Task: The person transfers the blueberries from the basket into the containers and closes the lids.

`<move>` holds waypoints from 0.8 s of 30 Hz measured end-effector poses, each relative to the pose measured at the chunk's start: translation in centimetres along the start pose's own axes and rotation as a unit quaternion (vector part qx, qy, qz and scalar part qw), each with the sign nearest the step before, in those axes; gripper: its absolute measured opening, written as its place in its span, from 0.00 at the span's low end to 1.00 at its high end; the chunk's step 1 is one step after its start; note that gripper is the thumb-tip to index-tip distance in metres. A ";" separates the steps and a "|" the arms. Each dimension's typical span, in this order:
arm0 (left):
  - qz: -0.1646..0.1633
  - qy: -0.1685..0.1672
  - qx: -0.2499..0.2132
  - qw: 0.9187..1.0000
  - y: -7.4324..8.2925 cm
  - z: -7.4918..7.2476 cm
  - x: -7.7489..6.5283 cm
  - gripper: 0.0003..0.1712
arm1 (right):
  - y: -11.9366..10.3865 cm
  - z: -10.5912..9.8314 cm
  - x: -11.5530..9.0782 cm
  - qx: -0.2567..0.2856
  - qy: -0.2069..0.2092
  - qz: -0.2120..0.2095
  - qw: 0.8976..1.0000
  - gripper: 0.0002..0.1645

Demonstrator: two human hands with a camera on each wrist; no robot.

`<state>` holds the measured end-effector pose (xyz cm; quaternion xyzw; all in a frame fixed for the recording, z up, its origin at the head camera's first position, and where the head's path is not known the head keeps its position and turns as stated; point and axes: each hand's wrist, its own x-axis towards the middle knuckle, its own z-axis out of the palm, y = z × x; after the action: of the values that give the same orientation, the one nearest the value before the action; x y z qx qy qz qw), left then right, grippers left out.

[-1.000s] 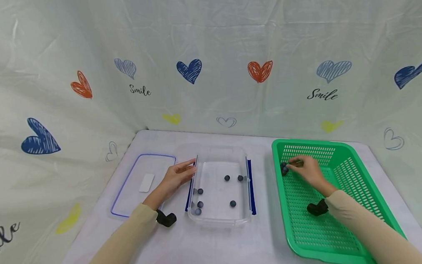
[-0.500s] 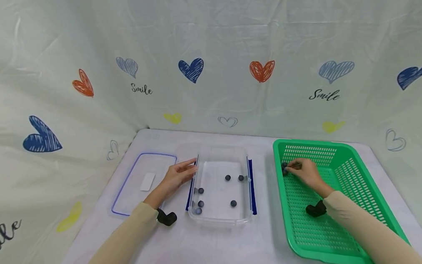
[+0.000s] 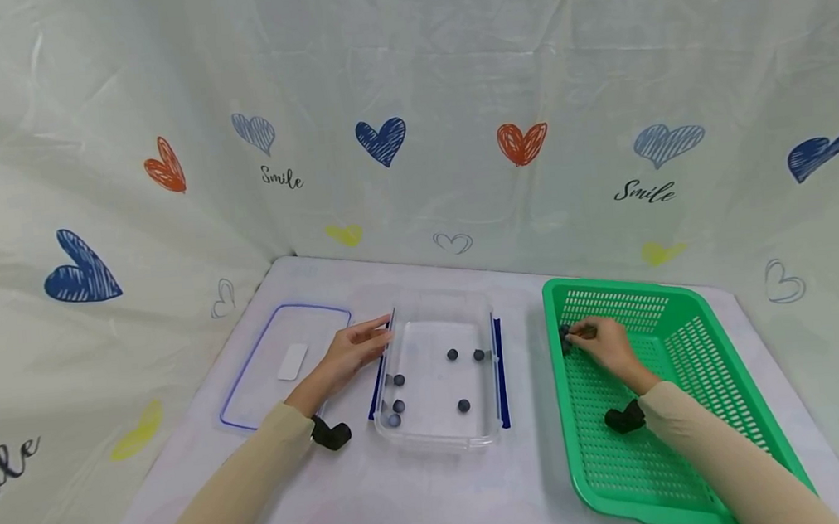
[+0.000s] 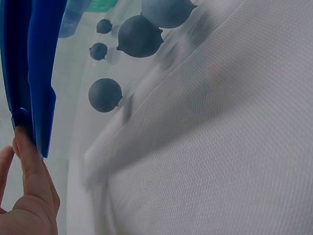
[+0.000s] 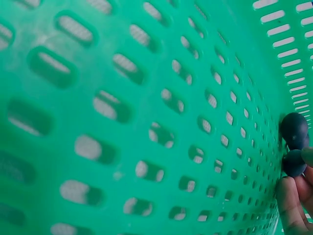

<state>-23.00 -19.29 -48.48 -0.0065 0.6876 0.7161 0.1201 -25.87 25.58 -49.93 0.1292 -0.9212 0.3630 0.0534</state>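
My left hand (image 3: 345, 356) touches the left side of a clear plastic container (image 3: 430, 378) with mostly straight fingers. In the left wrist view, those fingertips lie against its blue side latch (image 4: 41, 78). Several dark blueberries (image 3: 453, 355) are spread over the container floor, some along its left wall. At the left wall of a green slotted basket (image 3: 594, 463), my right hand (image 3: 610, 349) pinches a blueberry (image 5: 293, 164) between thumb and fingers. Another blueberry (image 5: 294, 127) sits right beside it against the basket wall; anything further there is hidden by the fingers.
Left of the container lies a clear lid (image 3: 257, 376) with a blue rim, a small white rectangle (image 3: 293, 362) on it. A second blue latch (image 3: 501, 371) hangs at the container's right side. Behind the table rises a heart-printed curtain (image 3: 450, 184).
My right hand has shifted slightly left and down at the basket wall, its fingers now covering more of the blueberries there. The left hand and the container's blueberries stay put.
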 end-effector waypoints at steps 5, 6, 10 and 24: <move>-0.001 0.000 -0.004 1.000 -0.3 0.0 0.0 0.33 | -0.3 -0.1 -0.2 0.012 0.004 0.002 1.000 0.08; 0.000 0.000 -0.004 1.000 -0.3 0.0 0.0 0.33 | -0.3 -0.1 -0.2 0.012 0.006 0.002 1.000 0.08; 0.001 0.001 0.000 1.000 -0.5 0.0 0.0 0.33 | -0.3 -0.3 -0.2 0.012 0.008 0.009 1.000 0.09; 0.001 0.000 0.001 1.000 -0.3 -0.2 0.1 0.32 | -0.3 -1.3 -0.3 0.004 0.027 -0.010 1.000 0.09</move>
<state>-23.08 -19.42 -48.77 -0.0058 0.6882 0.7156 0.1194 -25.44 26.29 -48.82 0.1287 -0.9167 0.3695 0.0811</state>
